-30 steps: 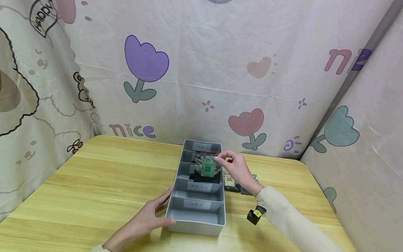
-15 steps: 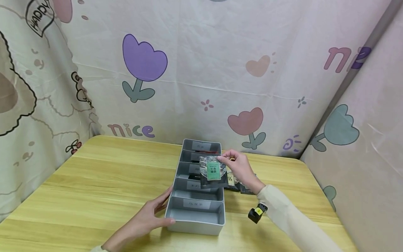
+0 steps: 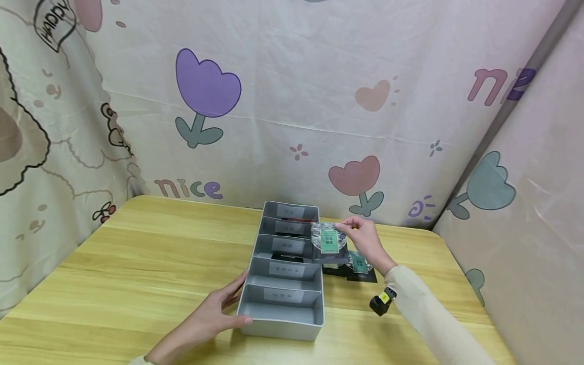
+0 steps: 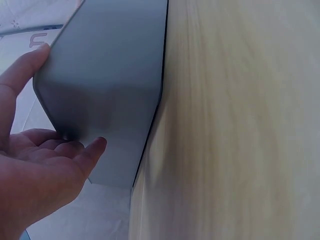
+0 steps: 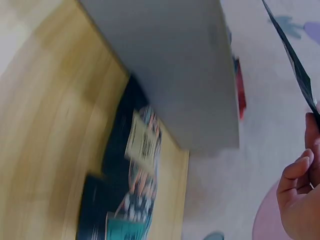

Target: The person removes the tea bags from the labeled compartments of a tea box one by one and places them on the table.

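My right hand [image 3: 362,238] pinches a dark tea sachet [image 3: 329,242] with a green label by its upper right corner. The sachet hangs over the right rim of a long grey divided box [image 3: 298,329], its face toward the head camera; in the right wrist view it shows edge-on as a thin dark strip [image 5: 297,70]. At the box's near left corner rests my left hand [image 3: 212,314], thumb at the front rim and fingers along the left wall. The left wrist view shows that thumb [image 4: 30,65] against the edge of the grey wall [image 4: 107,75].
More tea sachets lie on the table right of the box, one with a green label [image 3: 359,263], another with a cream label [image 5: 142,142]. White paper labels [image 3: 283,295] mark the compartments; dark packets [image 3: 287,257] and a red one [image 3: 298,220] lie inside. A patterned curtain [image 3: 274,101] stands behind.
My right hand has carried the green-labelled sachet rightward, from above the middle compartments to the box's right rim. The sachet now hangs more upright. My left hand stays at the box corner.
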### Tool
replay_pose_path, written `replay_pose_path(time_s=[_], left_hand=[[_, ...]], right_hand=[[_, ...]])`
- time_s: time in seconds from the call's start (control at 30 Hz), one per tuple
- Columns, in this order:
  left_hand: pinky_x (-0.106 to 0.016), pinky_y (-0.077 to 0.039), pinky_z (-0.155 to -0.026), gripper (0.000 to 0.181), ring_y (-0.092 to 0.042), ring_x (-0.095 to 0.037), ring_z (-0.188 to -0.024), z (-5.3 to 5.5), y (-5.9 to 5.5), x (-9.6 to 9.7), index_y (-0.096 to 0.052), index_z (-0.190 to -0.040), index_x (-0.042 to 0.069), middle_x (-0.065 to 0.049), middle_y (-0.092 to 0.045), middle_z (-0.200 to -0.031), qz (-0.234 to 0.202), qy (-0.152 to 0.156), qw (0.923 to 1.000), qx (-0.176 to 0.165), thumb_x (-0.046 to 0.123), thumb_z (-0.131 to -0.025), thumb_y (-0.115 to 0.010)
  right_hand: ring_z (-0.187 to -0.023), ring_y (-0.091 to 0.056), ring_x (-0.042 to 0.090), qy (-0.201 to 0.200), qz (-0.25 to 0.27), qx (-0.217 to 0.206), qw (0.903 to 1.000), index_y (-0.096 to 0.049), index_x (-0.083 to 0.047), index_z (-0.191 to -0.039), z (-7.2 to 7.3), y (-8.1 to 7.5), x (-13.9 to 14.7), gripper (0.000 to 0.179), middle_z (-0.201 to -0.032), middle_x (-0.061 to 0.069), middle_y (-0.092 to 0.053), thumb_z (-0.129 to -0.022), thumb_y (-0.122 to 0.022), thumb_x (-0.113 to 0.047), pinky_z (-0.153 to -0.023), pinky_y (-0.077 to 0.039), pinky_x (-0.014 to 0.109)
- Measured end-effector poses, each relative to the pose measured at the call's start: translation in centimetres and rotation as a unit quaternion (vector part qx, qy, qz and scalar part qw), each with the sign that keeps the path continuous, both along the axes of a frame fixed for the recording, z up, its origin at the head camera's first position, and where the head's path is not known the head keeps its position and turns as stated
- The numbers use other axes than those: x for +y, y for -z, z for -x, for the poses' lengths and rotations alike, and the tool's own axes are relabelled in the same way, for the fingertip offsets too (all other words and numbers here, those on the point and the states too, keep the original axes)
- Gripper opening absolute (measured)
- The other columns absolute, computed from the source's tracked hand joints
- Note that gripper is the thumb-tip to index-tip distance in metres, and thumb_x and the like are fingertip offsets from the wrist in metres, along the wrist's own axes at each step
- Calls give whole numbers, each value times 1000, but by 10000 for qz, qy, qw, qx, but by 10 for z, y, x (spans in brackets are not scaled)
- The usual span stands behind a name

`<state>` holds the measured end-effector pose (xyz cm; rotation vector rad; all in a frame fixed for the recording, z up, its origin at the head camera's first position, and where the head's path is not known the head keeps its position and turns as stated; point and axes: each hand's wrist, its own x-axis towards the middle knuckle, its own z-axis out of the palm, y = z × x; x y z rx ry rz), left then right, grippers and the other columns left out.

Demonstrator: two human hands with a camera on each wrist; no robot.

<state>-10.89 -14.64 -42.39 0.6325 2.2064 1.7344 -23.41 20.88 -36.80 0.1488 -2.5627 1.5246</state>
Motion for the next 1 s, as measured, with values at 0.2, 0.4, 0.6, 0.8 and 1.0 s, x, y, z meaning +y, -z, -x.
replay_pose_path(time_s=[0.2,0.4,0.6,0.8,1.0], left_hand=[[-40,-35,-106,89,-34,-48,-132,-1,0,-1,-17,-153,1,-26,-14,-155,72,-24,10000,-24,14,-85,-73],[-43,-35,-106,89,-33,-49,-132,0,0,0,-17,-153,2,-27,-14,-154,53,13,10000,-42,14,-86,-73],[-41,-35,-107,89,-34,-49,-131,0,0,1,-17,-153,1,-27,-14,-154,65,-6,10000,23,14,-86,-73],[-45,-33,-106,89,-34,-49,-131,-1,2,2,-17,-154,2,-26,-14,-155,26,1,10000,-8,14,-86,-73],[-43,-34,-106,89,-35,-49,-131,-1,1,0,-18,-154,3,-26,-15,-155,77,-17,10000,40,16,-85,-74]], right_hand=[[-79,-47,21,125,-459,-40,9989,-66,-2,-91,9,9,26,25,-86,6,-61,-92,-67,-28,-70,-41,32],[-81,-49,22,87,-1222,-224,9922,-64,-1,-91,16,13,55,23,-86,7,-61,-94,-65,-24,-71,-43,32],[-82,-52,21,389,-1506,-595,9860,-66,1,-95,24,19,91,31,-87,8,-67,-93,-65,-30,-74,-44,33],[-83,-51,23,550,-1653,-946,9802,-66,3,-96,24,33,127,33,-89,9,-66,-93,-65,-31,-70,-42,31],[-75,-45,20,347,-1810,-1191,9756,-66,1,-89,21,40,143,25,-84,5,-62,-94,-64,-24,-62,-36,29]])
